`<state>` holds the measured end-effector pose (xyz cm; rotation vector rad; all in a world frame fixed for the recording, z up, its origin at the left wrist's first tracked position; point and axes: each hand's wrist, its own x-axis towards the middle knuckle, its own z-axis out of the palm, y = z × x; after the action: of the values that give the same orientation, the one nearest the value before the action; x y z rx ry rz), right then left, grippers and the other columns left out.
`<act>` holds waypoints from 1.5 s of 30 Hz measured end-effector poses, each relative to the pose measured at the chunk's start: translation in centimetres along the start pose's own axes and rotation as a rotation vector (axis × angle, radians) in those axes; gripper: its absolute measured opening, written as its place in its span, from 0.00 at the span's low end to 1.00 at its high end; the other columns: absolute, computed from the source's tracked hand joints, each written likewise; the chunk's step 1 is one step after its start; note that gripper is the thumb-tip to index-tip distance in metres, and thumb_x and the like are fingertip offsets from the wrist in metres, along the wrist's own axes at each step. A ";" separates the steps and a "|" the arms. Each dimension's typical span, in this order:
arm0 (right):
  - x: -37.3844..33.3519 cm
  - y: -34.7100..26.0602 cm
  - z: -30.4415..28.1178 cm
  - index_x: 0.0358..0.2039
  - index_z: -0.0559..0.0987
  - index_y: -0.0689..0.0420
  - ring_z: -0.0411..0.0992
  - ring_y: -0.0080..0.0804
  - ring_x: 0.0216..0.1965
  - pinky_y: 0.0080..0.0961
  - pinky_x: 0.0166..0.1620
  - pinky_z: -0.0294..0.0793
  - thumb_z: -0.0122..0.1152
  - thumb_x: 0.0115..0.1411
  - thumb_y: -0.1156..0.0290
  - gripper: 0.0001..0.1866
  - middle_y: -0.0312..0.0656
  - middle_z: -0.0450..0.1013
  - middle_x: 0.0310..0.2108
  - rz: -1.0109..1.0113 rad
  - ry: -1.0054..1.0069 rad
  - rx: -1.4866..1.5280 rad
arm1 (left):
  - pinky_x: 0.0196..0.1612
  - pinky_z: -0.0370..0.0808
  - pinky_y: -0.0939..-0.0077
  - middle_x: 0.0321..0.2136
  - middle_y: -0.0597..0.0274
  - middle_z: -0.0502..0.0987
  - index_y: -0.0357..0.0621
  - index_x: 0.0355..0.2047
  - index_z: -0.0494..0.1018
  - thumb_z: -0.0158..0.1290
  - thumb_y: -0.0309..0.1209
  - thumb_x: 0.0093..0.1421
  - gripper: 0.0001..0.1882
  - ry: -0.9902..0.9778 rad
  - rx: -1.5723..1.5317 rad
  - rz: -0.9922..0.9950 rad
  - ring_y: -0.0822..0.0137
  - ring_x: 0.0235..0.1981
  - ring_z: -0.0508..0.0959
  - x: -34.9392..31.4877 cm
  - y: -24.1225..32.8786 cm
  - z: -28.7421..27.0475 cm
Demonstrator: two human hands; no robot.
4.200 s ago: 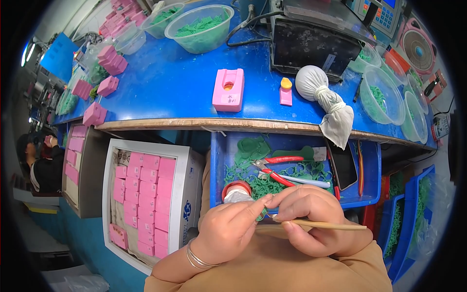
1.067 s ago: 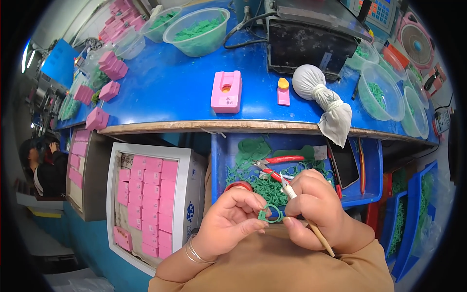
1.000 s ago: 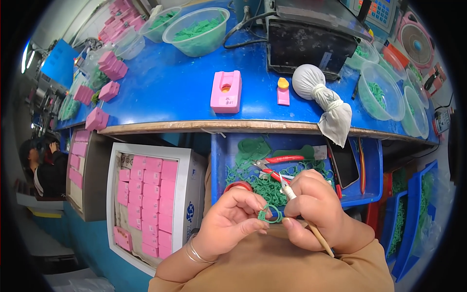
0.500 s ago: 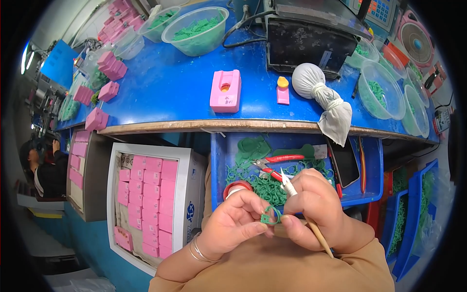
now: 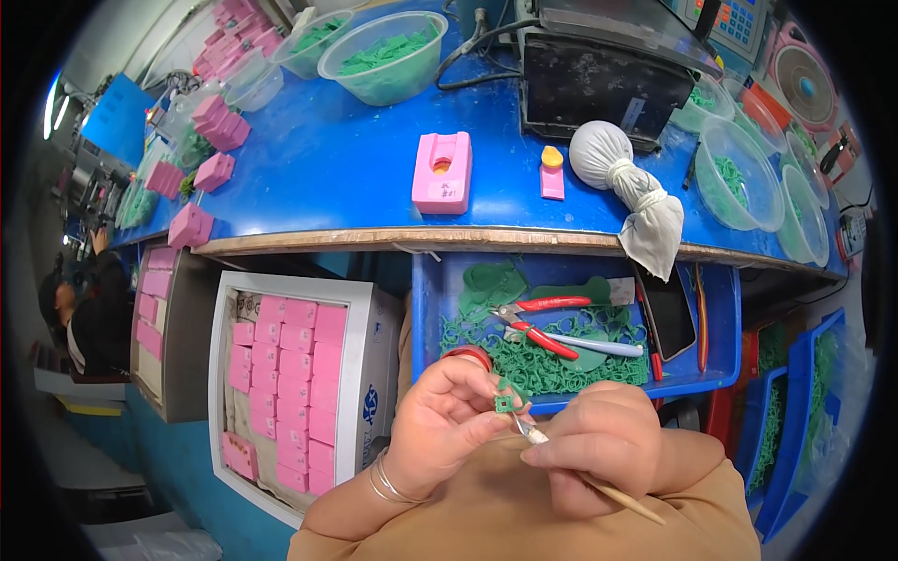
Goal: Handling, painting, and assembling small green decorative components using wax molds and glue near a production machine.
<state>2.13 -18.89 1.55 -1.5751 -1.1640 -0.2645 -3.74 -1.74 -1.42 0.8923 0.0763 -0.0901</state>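
Note:
My left hand [image 5: 443,425], with a silver bangle at its wrist, pinches a small green wax ring [image 5: 508,403] whose squarish head faces up. My right hand [image 5: 599,447] is closed around a knife [image 5: 617,494] with a wooden handle, white wrapping at its neck and a thin metal blade. The blade tip is at the ring, though contact is hard to make out. Just beyond the hands, an open blue drawer [image 5: 428,309] holds a heap of green wax rings [image 5: 533,363], red-handled cutters [image 5: 552,304] and a pale blue pen-like tool [image 5: 589,345].
The drawer also holds a dark phone [image 5: 666,313]. On the blue bench [image 5: 327,168] stand a pink mold [image 5: 441,175], a small pink piece with a yellow top [image 5: 552,173], a tied white cloth bag [image 5: 627,187] and bowls of green pieces [image 5: 383,61]. Left, a white box [image 5: 360,374] holds pink blocks.
My right hand has let go of the ring and swung the knife's blade from pointing up and away to the ring. The left hand keeps the ring, now turned with its head up.

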 end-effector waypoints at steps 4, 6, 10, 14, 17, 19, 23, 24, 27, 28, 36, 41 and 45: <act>0.0 -0.2 -0.1 0.26 0.76 0.60 0.69 0.32 0.16 0.22 0.18 0.66 0.58 0.32 0.80 0.14 0.41 0.71 0.20 0.102 -0.008 -0.002 | 0.40 0.76 0.66 0.33 0.50 0.76 0.41 0.36 0.62 0.55 0.19 0.54 0.14 -0.017 0.018 0.019 0.60 0.34 0.78 0.1 0.3 0.2; 0.0 -0.2 0.1 0.26 0.76 0.60 0.70 0.33 0.17 0.22 0.19 0.67 0.58 0.32 0.80 0.14 0.41 0.72 0.21 0.093 0.000 -0.018 | 0.40 0.77 0.67 0.33 0.50 0.76 0.40 0.36 0.62 0.55 0.18 0.53 0.14 -0.019 0.036 0.029 0.61 0.34 0.78 0.0 0.2 0.2; 0.3 -0.2 0.0 0.25 0.77 0.58 0.71 0.33 0.17 0.23 0.20 0.69 0.58 0.32 0.79 0.13 0.42 0.72 0.21 0.093 -0.020 -0.042 | 0.40 0.78 0.69 0.33 0.50 0.76 0.39 0.35 0.62 0.55 0.17 0.53 0.14 0.023 0.116 0.078 0.63 0.35 0.79 -0.1 0.0 0.2; 0.4 -0.2 -0.1 0.25 0.77 0.58 0.71 0.33 0.18 0.23 0.21 0.69 0.58 0.33 0.79 0.13 0.42 0.73 0.22 0.100 -0.027 -0.029 | 0.41 0.78 0.69 0.33 0.50 0.75 0.39 0.35 0.62 0.54 0.15 0.53 0.14 0.020 0.164 0.113 0.63 0.36 0.78 0.0 0.1 0.3; 0.4 -0.1 -0.1 0.26 0.77 0.58 0.71 0.33 0.18 0.23 0.20 0.69 0.58 0.33 0.79 0.14 0.41 0.72 0.22 0.105 -0.028 -0.012 | 0.41 0.78 0.69 0.34 0.50 0.75 0.39 0.35 0.62 0.54 0.15 0.53 0.13 -0.007 0.152 0.100 0.63 0.36 0.78 0.1 0.4 0.5; 0.3 0.0 0.0 0.26 0.76 0.58 0.70 0.32 0.17 0.23 0.19 0.67 0.58 0.33 0.79 0.14 0.40 0.72 0.21 0.093 -0.023 -0.007 | 0.41 0.78 0.69 0.34 0.50 0.75 0.39 0.35 0.62 0.54 0.16 0.53 0.13 0.001 0.144 0.101 0.63 0.36 0.78 0.0 0.3 0.6; 0.3 0.0 0.1 0.26 0.77 0.58 0.69 0.32 0.17 0.23 0.19 0.66 0.58 0.33 0.79 0.14 0.40 0.71 0.21 0.089 -0.020 -0.006 | 0.41 0.77 0.69 0.34 0.50 0.75 0.39 0.35 0.62 0.54 0.16 0.54 0.13 0.009 0.153 0.119 0.63 0.37 0.78 0.0 0.2 0.5; 0.3 0.0 0.1 0.26 0.77 0.58 0.69 0.32 0.17 0.23 0.19 0.66 0.58 0.32 0.80 0.14 0.40 0.71 0.21 0.091 -0.018 -0.001 | 0.41 0.77 0.69 0.34 0.50 0.75 0.39 0.35 0.62 0.54 0.16 0.54 0.13 0.009 0.154 0.119 0.63 0.37 0.78 -0.1 0.2 0.5; 0.2 0.0 0.1 0.27 0.77 0.58 0.70 0.32 0.17 0.23 0.19 0.66 0.59 0.32 0.80 0.15 0.40 0.71 0.21 0.096 -0.021 0.002 | 0.41 0.77 0.69 0.35 0.50 0.75 0.39 0.35 0.62 0.54 0.16 0.54 0.13 0.002 0.161 0.123 0.63 0.37 0.78 0.0 0.2 0.5; 0.2 0.0 0.1 0.27 0.77 0.58 0.70 0.32 0.18 0.23 0.20 0.67 0.60 0.32 0.80 0.15 0.40 0.72 0.22 0.099 -0.025 0.000 | 0.41 0.77 0.69 0.35 0.50 0.75 0.39 0.35 0.62 0.54 0.16 0.54 0.13 -0.004 0.170 0.129 0.63 0.37 0.78 0.0 0.1 0.4; 0.0 0.3 0.2 0.30 0.77 0.60 0.72 0.34 0.19 0.24 0.21 0.69 0.61 0.35 0.79 0.15 0.42 0.73 0.22 0.072 -0.020 -0.011 | 0.46 0.76 0.68 0.38 0.54 0.70 0.37 0.38 0.63 0.50 0.12 0.54 0.13 -0.117 0.197 0.191 0.61 0.42 0.77 0.1 -0.2 -0.2; -0.2 0.2 -0.2 0.29 0.77 0.60 0.71 0.32 0.19 0.24 0.20 0.67 0.60 0.35 0.78 0.15 0.42 0.73 0.22 0.109 -0.042 0.003 | 0.39 0.78 0.68 0.35 0.50 0.74 0.39 0.36 0.62 0.54 0.16 0.53 0.14 -0.018 0.213 0.180 0.62 0.35 0.78 0.0 -0.1 0.3; -0.2 0.4 -0.3 0.28 0.76 0.59 0.68 0.30 0.17 0.22 0.19 0.65 0.59 0.35 0.78 0.14 0.40 0.72 0.23 0.061 -0.027 0.041 | 0.47 0.75 0.71 0.38 0.54 0.70 0.36 0.39 0.63 0.50 0.11 0.53 0.15 -0.116 0.217 0.178 0.67 0.43 0.74 -0.1 0.1 -0.3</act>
<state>2.49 -19.22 1.25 -1.5792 -1.1329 -0.1788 -3.84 -1.42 -1.51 1.1044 -0.1233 0.0163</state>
